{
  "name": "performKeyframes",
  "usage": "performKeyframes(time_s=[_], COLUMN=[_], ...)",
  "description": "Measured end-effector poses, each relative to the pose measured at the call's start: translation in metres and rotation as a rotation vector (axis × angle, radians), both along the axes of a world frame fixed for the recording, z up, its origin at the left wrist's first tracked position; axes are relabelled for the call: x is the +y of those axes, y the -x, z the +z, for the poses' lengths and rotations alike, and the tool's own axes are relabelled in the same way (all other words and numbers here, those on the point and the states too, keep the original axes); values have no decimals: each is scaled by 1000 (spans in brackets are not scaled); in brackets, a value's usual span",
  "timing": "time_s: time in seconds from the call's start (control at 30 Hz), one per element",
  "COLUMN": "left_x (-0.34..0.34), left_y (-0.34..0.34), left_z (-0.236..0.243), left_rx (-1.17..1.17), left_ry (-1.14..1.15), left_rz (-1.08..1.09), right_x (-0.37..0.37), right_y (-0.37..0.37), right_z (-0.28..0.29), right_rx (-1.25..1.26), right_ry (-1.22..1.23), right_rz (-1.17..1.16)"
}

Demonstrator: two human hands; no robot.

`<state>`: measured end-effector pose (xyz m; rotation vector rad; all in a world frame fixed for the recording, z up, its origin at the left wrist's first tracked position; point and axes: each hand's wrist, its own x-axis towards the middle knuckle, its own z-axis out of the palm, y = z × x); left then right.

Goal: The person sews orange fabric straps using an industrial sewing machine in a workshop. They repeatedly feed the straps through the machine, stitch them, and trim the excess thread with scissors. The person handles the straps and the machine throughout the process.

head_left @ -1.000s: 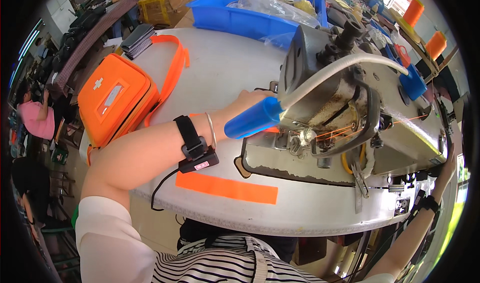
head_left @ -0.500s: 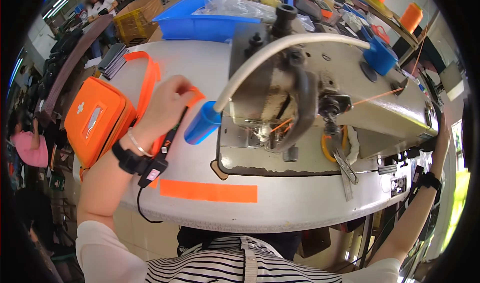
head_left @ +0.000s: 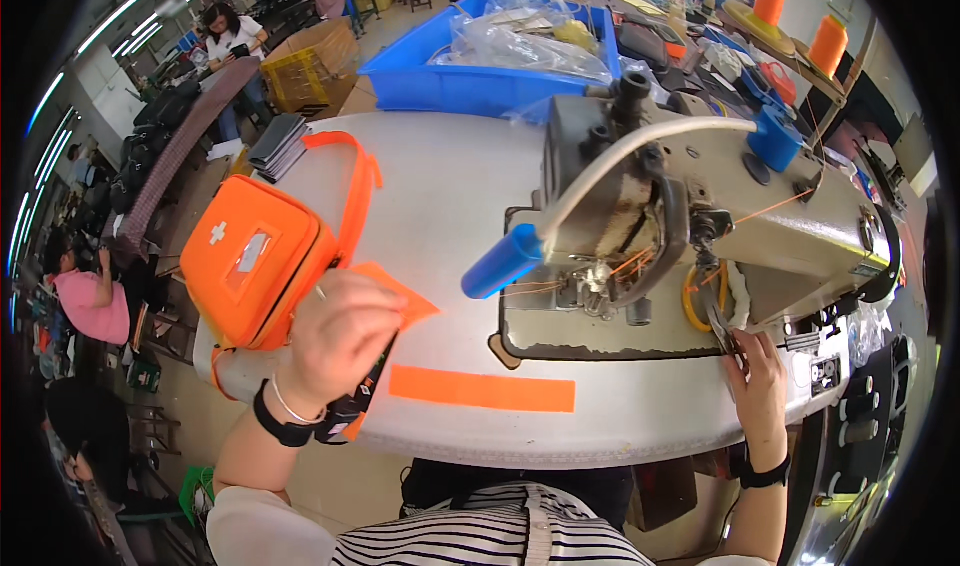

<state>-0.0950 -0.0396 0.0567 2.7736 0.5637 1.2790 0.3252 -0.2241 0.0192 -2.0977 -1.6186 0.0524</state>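
My left hand [head_left: 345, 331] is closed on an orange fabric strip [head_left: 408, 294], whose end sticks out beyond the fingers. Just behind it lies an orange zippered pouch [head_left: 250, 256] with a white cross, its long orange strap [head_left: 354, 201] curving over the table. At the sewing machine's front edge, my right hand [head_left: 757, 381] pinches the blade end of the scissors [head_left: 692, 299], whose yellow-orange handles point away from me. A flat orange strip [head_left: 482, 389] rests near the table's front edge. Orange thread runs to the needle area of the sewing machine [head_left: 620, 226].
A blue tray [head_left: 450, 86] full of plastic bags stands at the back. Behind the pouch is a stack of dark flat pieces [head_left: 278, 148]. A blue-ended hose [head_left: 503, 261] hangs before the machine head. Orange thread spools [head_left: 828, 46] stand far right; other people are at the left.
My right hand has come from the machine's far right side to the scissors. My left hand, with the orange strip, has drawn nearer to me. The head view has shifted.
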Motion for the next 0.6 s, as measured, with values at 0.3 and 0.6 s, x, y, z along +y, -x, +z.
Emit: performKeyframes(time_s=[0.3, 0.6], left_x=[-31, -33], left_y=[10, 14], left_z=[-20, -26], left_rx=[67, 106], left_ry=[-330, -313], left_rz=[-31, -110], right_x=[-1, 6], right_y=[-4, 108], right_z=[1, 6], right_rx=[-165, 1173], right_ry=[-103, -210], right_rz=[6, 146])
